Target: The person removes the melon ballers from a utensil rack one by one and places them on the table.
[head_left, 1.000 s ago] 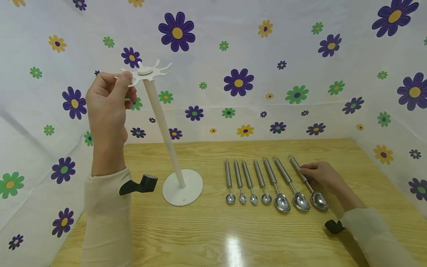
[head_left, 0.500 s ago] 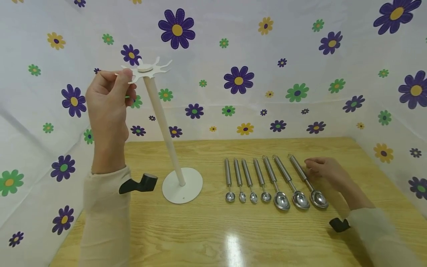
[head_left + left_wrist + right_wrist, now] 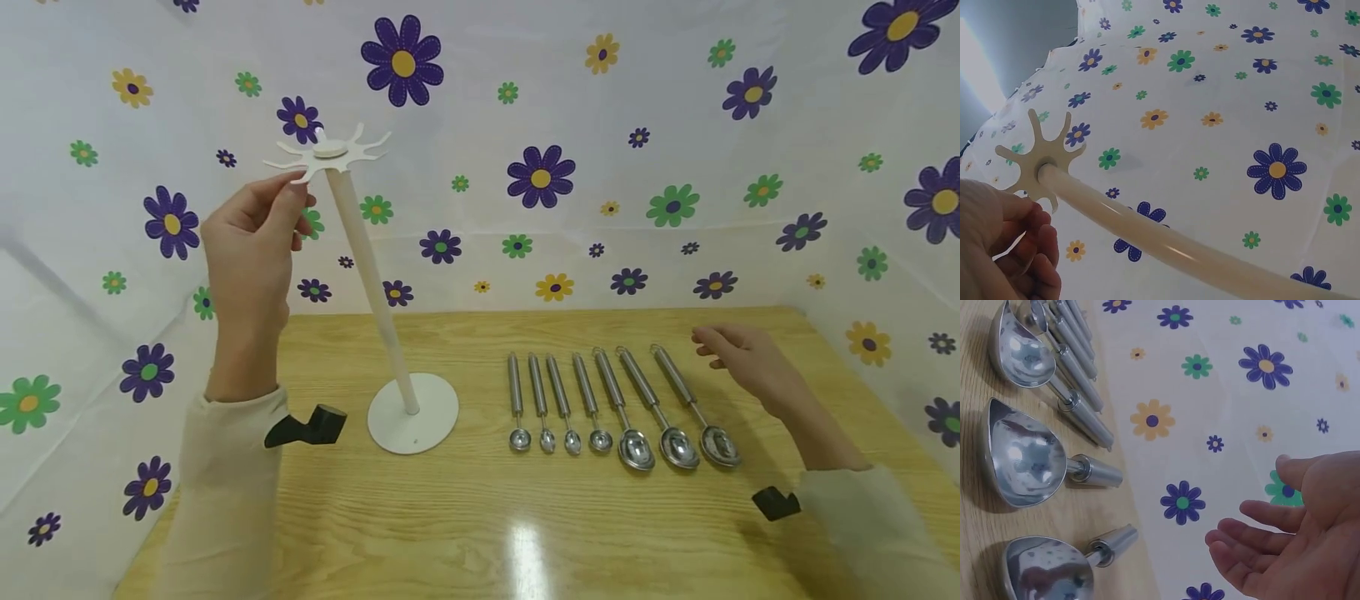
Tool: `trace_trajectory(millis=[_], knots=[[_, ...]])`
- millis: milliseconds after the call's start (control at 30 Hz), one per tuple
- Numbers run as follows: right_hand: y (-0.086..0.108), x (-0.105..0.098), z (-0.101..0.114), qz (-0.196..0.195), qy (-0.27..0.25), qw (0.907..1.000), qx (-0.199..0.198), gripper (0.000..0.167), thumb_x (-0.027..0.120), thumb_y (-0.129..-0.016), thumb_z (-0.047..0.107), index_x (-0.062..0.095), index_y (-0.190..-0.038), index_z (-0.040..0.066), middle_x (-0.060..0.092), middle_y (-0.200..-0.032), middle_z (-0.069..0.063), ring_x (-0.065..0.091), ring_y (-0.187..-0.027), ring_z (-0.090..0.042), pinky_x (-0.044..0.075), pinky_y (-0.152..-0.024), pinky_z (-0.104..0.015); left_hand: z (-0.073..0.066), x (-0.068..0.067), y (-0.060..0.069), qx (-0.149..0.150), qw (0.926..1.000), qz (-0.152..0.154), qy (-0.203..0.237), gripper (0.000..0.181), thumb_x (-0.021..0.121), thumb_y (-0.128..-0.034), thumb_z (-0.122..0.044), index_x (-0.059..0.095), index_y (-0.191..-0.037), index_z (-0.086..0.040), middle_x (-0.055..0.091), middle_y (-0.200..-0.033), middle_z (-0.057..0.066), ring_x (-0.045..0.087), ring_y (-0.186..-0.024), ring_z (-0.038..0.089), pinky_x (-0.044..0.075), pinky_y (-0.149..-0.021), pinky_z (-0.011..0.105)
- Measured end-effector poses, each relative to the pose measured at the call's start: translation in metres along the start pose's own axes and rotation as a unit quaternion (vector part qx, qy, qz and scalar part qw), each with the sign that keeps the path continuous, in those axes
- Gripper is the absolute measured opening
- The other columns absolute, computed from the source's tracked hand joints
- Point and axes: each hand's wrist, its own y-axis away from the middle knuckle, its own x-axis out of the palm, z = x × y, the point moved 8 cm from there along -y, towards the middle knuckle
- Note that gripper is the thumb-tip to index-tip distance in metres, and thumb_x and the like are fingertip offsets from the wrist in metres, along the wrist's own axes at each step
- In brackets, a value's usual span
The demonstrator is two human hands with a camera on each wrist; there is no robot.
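Observation:
A white stand with a tall pole [image 3: 367, 275] rises from a round base [image 3: 412, 429] and carries a pronged top [image 3: 330, 152]. My left hand [image 3: 251, 233] is just under the prongs on the left side, fingers loosely curled. In the left wrist view its fingertips are close beside one prong [image 3: 1047, 199], with no grip on it visible. My right hand [image 3: 761, 367] hovers to the right of a row of steel scoops, fingers relaxed and holding nothing. Nearest to it is the rightmost large scoop [image 3: 720, 446]; in the right wrist view its handle [image 3: 1114, 545] points away from its bowl.
Two more large scoops [image 3: 678, 447] [image 3: 636, 450] and several small scoops [image 3: 600, 440] lie side by side, handles towards the back. They rest on a wooden table [image 3: 420, 517]. A flower-patterned cloth [image 3: 465, 108] surrounds the table at the back and sides.
The left hand has let go of a prong and dropped slightly below it. My right hand has lifted off the rightmost scoop's handle and moved right. The scoops stay in place.

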Motion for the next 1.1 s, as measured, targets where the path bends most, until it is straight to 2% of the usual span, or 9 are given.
trace_trajectory(millis=[100,200,333,467,567,700,833,967,1100], knots=[[0.001,-0.001,0.010,-0.004,0.021,0.9996,-0.018,0.065,0.033,-0.114,0.041,0.038,-0.152,-0.011,0.048,-0.144,-0.039,0.051,-0.124,-0.058,0.043,-0.099,-0.071,0.005,-0.001,0.004,0.013,0.9971,0.016,-0.073,0.025,0.064,-0.1042,-0.023,0.076,-0.121,-0.008,0.072,-0.100,0.001,0.065,-0.084,0.014,0.049,-0.075,0.021],[0.002,-0.003,0.019,-0.018,0.051,0.9977,-0.040,0.063,0.032,-0.114,0.039,0.035,-0.154,-0.010,0.041,-0.149,-0.039,0.045,-0.129,-0.061,0.039,-0.100,-0.075,0.011,-0.002,0.008,0.034,0.9894,0.037,-0.137,0.031,0.060,-0.1065,-0.026,0.073,-0.127,-0.007,0.073,-0.109,0.003,0.066,-0.095,0.013,0.050,-0.081,0.020],[0.004,-0.004,0.030,-0.030,0.080,0.9944,-0.061,0.061,0.033,-0.114,0.037,0.030,-0.158,-0.006,0.033,-0.155,-0.038,0.041,-0.129,-0.065,0.035,-0.099,-0.078,0.020,-0.006,0.014,0.062,0.9740,0.068,-0.207,0.036,0.056,-0.1082,-0.028,0.068,-0.136,-0.009,0.071,-0.129,0.004,0.064,-0.112,0.014,0.049,-0.087,0.019],[0.008,-0.003,0.043,-0.032,0.097,0.9909,-0.088,0.064,0.036,-0.114,0.036,0.017,-0.163,-0.001,0.021,-0.162,-0.035,0.028,-0.141,-0.063,0.025,-0.109,-0.078,0.029,-0.009,0.022,0.094,0.9515,0.100,-0.275,0.042,0.054,-0.1089,-0.031,0.058,-0.148,-0.014,0.058,-0.149,0.001,0.053,-0.136,0.017,0.044,-0.107,0.029],[0.012,-0.001,0.056,-0.043,0.138,0.9805,-0.134,0.068,0.042,-0.113,0.034,0.014,-0.163,-0.003,0.014,-0.165,-0.032,0.011,-0.151,-0.055,0.011,-0.119,-0.071,0.034,-0.009,0.027,0.126,0.9343,0.124,-0.310,0.049,0.056,-0.1081,-0.030,0.049,-0.154,-0.013,0.047,-0.158,0.006,0.040,-0.148,0.023,0.034,-0.120,0.044],[0.020,0.004,0.069,-0.063,0.217,0.9553,-0.191,0.073,0.049,-0.111,0.036,0.017,-0.162,-0.004,0.008,-0.168,-0.027,-0.001,-0.157,-0.042,0.002,-0.125,-0.059,0.045,-0.012,0.033,0.142,0.9129,0.148,-0.353,0.060,0.060,-0.1056,-0.038,0.044,-0.157,-0.012,0.035,-0.164,0.011,0.028,-0.153,0.035,0.023,-0.121,0.061],[0.024,0.009,0.073,-0.073,0.282,0.9319,-0.217,0.078,0.050,-0.109,0.043,0.016,-0.163,-0.001,0.004,-0.170,-0.024,-0.007,-0.157,-0.037,-0.003,-0.125,-0.055,0.064,-0.016,0.039,0.123,0.8846,0.175,-0.414,0.071,0.053,-0.1045,-0.054,0.037,-0.161,-0.013,0.022,-0.169,0.011,0.013,-0.157,0.038,0.013,-0.120,0.070],[0.027,0.014,0.072,-0.078,0.318,0.9190,-0.219,0.084,0.052,-0.106,0.050,0.014,-0.165,0.003,0.001,-0.171,-0.019,-0.011,-0.157,-0.034,-0.006,-0.125,-0.055,0.082,-0.019,0.046,0.128,0.8557,0.199,-0.460,0.080,0.046,-0.1033,-0.063,0.029,-0.164,-0.014,0.013,-0.171,0.013,0.004,-0.158,0.038,0.010,-0.120,0.070],[0.028,0.018,0.066,-0.081,0.338,0.9100,-0.227,0.088,0.055,-0.103,0.055,0.017,-0.164,0.003,0.002,-0.172,-0.017,-0.009,-0.157,-0.035,-0.003,-0.124,-0.060,0.098,-0.022,0.054,0.137,0.8361,0.213,-0.487,0.085,0.043,-0.1018,-0.068,0.025,-0.165,-0.013,0.009,-0.171,0.015,-0.001,-0.158,0.038,0.006,-0.120,0.070]])
